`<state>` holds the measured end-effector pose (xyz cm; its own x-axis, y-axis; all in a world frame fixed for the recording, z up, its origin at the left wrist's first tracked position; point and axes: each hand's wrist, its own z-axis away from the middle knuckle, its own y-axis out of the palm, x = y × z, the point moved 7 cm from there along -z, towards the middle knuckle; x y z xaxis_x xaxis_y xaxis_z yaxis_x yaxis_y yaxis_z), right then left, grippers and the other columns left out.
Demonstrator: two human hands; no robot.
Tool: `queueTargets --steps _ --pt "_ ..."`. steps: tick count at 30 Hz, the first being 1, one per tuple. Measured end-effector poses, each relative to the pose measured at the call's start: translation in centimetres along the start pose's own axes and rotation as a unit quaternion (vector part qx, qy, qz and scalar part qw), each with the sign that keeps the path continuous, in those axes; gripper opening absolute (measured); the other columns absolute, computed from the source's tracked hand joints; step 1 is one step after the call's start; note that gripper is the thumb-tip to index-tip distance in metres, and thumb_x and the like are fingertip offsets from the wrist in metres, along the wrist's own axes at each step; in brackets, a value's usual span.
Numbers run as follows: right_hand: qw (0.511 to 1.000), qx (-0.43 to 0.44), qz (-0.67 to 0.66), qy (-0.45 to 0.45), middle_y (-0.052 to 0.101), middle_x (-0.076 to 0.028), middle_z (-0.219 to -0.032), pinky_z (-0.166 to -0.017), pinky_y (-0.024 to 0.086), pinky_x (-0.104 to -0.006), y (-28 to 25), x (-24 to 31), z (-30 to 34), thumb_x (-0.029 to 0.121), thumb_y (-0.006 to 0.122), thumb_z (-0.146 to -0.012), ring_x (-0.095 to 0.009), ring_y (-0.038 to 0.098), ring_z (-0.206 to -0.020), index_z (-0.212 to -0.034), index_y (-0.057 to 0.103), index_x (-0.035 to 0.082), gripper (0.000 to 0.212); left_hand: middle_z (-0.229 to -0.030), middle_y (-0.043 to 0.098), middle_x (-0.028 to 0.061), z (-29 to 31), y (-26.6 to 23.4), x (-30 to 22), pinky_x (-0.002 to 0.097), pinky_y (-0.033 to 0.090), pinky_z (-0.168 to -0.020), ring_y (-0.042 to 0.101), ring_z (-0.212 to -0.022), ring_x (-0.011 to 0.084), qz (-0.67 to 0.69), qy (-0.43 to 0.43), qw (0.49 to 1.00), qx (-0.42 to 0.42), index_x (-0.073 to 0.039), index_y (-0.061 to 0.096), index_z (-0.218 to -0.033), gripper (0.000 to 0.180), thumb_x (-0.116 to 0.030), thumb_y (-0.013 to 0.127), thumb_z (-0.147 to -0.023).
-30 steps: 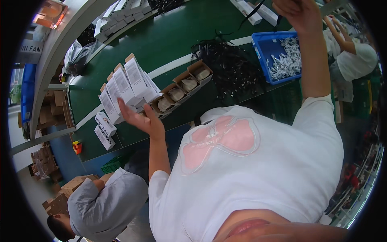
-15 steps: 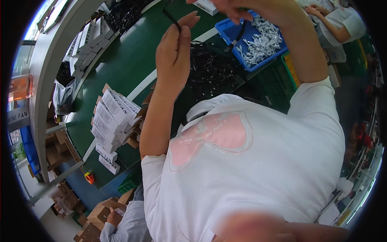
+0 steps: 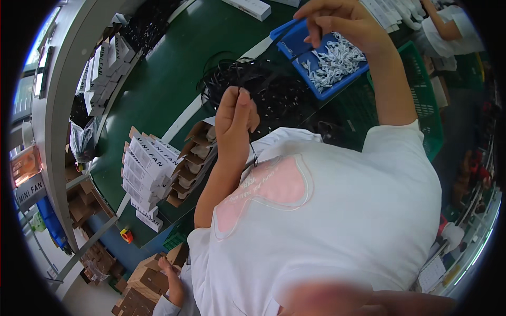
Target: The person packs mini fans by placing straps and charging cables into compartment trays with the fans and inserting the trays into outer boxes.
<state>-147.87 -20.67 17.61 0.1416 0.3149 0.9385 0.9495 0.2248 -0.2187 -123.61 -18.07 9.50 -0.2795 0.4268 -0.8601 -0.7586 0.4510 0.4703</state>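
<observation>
My left hand (image 3: 235, 115) is closed, thumb against the fingers, on a thin black strap (image 3: 268, 75). The strap slants up to my right hand (image 3: 348, 22), whose fingers pinch its other end above a blue tray (image 3: 322, 96). White coiled cables (image 3: 337, 67) fill much of that tray. Just beyond and right of my left hand lies a loose heap of black straps (image 3: 282, 102) with small pale bits among them. A dark loop of cord (image 3: 255, 159) hangs below my left wrist, against my white shirt.
White printed boxes (image 3: 143, 169) are stacked left of my left forearm, beside open brown cartons (image 3: 194, 164). More white boxes (image 3: 103, 68) line a shelf at the far left. A green crate (image 3: 421, 100) stands right. Co-workers' arms (image 3: 176, 282) show lower left and upper right.
My left hand has come down toward me and closed. My right hand has moved right and slightly down, and the strap now stretches between them. The view has shifted a little.
</observation>
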Motion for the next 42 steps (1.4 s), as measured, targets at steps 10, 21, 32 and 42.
queueTargets --steps 10,21,32,42 --pt "0.750 -0.079 0.617 0.225 0.068 -0.009 -0.096 -0.078 0.048 -0.0464 -2.2 -31.3 11.6 0.023 0.066 -0.080 -0.032 0.064 -0.092 -0.089 0.072 0.012 0.015 -0.076 0.053 0.0066 2.1 1.3 -1.3 0.0288 0.037 -0.053 0.047 -0.060 0.0171 -0.483 0.145 0.863 0.016 -0.001 0.054 -0.081 0.014 -0.005 0.067 -0.084" --pt "0.915 0.129 -0.364 0.121 0.065 -0.007 -0.077 -0.055 0.047 -0.0233 12.4 -8.0 5.8 0.003 0.064 -0.088 -0.012 0.060 -0.060 -0.111 0.068 -0.006 0.025 -0.061 0.040 -0.0004 5.1 -6.7 -3.8 0.0245 0.028 -0.052 0.033 -0.058 0.0061 -0.341 0.071 0.924 -0.160 -0.002 0.051 -0.081 0.024 -0.018 0.060 -0.096" --pt "0.727 0.056 -0.672 0.130 0.064 -0.006 -0.084 -0.056 0.043 -0.0226 22.6 -4.8 -2.1 0.016 0.069 -0.090 -0.010 0.055 -0.065 -0.116 0.061 -0.004 0.034 -0.062 0.051 0.0124 11.6 -6.2 -4.7 0.0338 0.039 -0.052 0.050 -0.052 0.0256 -0.517 0.122 0.838 -0.122 -0.002 0.053 -0.088 0.025 -0.024 0.062 -0.095" --pt "0.913 0.327 -0.239 0.044 0.065 -0.007 -0.079 -0.061 0.049 -0.0287 25.6 3.0 -0.2 0.004 0.069 -0.081 -0.016 0.063 -0.067 -0.093 0.066 0.002 0.013 -0.064 0.054 0.0162 13.3 -7.2 -6.5 0.0400 0.040 -0.052 0.055 -0.056 0.0330 -0.545 0.177 0.806 -0.147 -0.002 0.056 -0.089 0.019 -0.019 0.055 -0.097"
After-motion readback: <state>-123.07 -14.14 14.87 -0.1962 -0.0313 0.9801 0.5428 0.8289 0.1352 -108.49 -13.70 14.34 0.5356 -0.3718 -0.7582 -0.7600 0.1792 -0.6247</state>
